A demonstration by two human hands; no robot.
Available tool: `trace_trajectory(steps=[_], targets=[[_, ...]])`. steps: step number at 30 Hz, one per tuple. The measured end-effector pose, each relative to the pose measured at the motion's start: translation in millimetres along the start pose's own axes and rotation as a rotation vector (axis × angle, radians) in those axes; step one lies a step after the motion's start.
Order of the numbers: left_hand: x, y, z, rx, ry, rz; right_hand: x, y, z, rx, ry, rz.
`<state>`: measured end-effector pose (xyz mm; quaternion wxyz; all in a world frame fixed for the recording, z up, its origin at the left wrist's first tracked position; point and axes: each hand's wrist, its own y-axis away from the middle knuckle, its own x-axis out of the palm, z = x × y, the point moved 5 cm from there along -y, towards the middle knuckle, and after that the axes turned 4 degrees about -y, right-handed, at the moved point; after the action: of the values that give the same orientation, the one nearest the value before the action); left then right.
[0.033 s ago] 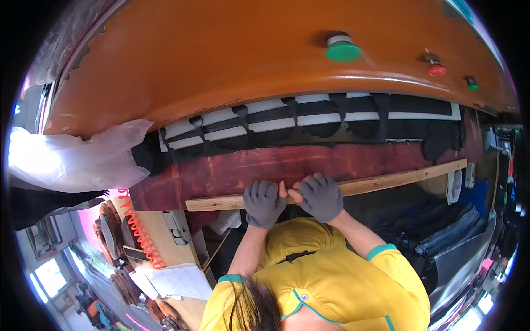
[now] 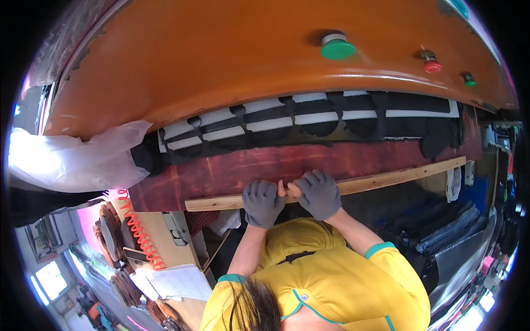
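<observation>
Window (image 2: 51,277) at lower left clips to white; plastic sheeting (image 2: 83,160) at left also overexposed. Glossy orange panel (image 2: 221,66) carries a streak of glare. Recess (image 2: 381,204) below the wooden strip (image 2: 403,175) falls dim. Fisheye bends straight edges; rim vignettes to black, periphery soft.

No legible txt, nos., labels or signs in view.

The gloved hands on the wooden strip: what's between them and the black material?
In the head view, only dark red board shows between the left hand, right hand and black material.
</observation>
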<state>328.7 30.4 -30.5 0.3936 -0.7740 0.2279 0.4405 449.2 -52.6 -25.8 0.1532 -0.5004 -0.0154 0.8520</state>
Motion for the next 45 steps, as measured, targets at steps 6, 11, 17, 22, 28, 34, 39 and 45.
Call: trace_trajectory(steps=[6, 11, 17, 22, 28, 34, 39, 45], targets=[[-1, 1, -2, -0.094, 0.021, 0.005, 11, 6, -2, 0.08, 0.072, -0.093], [-5, 16, -4, -0.13, 0.067, 0.014, 2, 14, 11, 0.075, 0.088, -0.12], [-28, 41, -18, -0.158, 0.16, 0.058, -1, 53, 29, 0.1, -0.107, -0.081], [-41, -9, -21, -0.186, 0.018, -0.149, -47, 9, 29, -0.006, -0.232, -0.46], [-29, -36, -11, -0.252, -0.056, -0.124, -40, -105, 17, 0.023, -0.031, -0.263], [-39, 8, -23, -0.213, 0.022, -0.197, -37, -81, 9, -0.026, -0.496, -0.238], [-44, 12, -28, -0.151, -0.072, -0.169, -57, -65, -19, 0.11, -1.41, -0.253], [-43, 12, -31, -0.145, -0.079, -0.183, -100, -32, -39, 0.07, -0.891, -0.297]])
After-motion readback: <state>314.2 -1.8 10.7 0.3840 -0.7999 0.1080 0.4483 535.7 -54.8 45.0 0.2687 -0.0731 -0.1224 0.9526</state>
